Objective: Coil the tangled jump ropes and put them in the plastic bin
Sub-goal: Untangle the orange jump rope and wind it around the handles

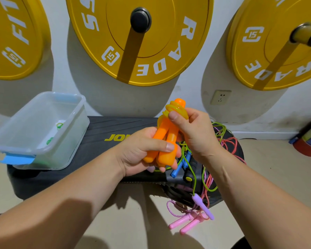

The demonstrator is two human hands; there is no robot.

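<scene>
My left hand (142, 150) grips the two orange handles of a jump rope (164, 139), held side by side above the black step platform (97, 130). My right hand (192, 130) pinches the yellow-orange cord (176, 108) wound around the tops of those handles. To the left, the clear plastic bin (13, 147) stands on the platform, with something green (59, 125) inside. A tangle of green, red and purple cords (223, 139) lies under my right wrist, with blue handles (180, 167), a purple handle (203, 206) and pink handles (183, 223) hanging off the platform's right end.
Three yellow weight plates (151, 42) hang on the white wall behind, with a wall socket (220, 97) below them. A red and blue object (307, 141) sits on the floor at the far right. Blue tape (16, 159) sticks to the bin's front.
</scene>
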